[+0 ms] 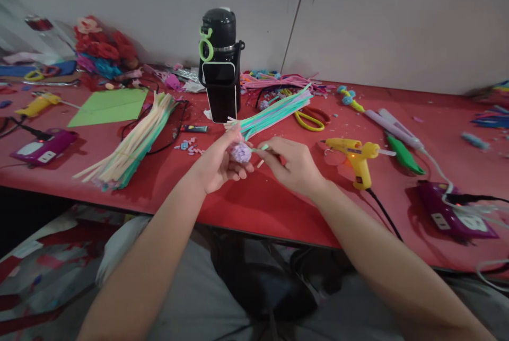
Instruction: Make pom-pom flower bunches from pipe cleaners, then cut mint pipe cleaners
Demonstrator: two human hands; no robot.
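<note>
A small purple flower-like ball (240,153), apparently made of pipe cleaner, sits in the fingers of my left hand (218,167), which are curled around it. From the ball's right side a thin light-green pipe cleaner (264,147) runs into my right hand (292,163), whose thumb and fingers are pinched on it. Below that pinch a short pale tip (260,163) pokes out; what it belongs to is unclear. Just behind both hands lies a bundle of teal and lilac pipe cleaners (274,113). Small pink and blue clippings (189,146) are scattered left of my left hand.
A black bottle (219,31) with a phone (220,92) against it stands behind. Cream and green pipe cleaners (135,142) lie left. Yellow-handled scissors (308,121), a yellow glue gun (356,158), a lilac straightener (397,129) and a corded purple power strip (453,213) are right.
</note>
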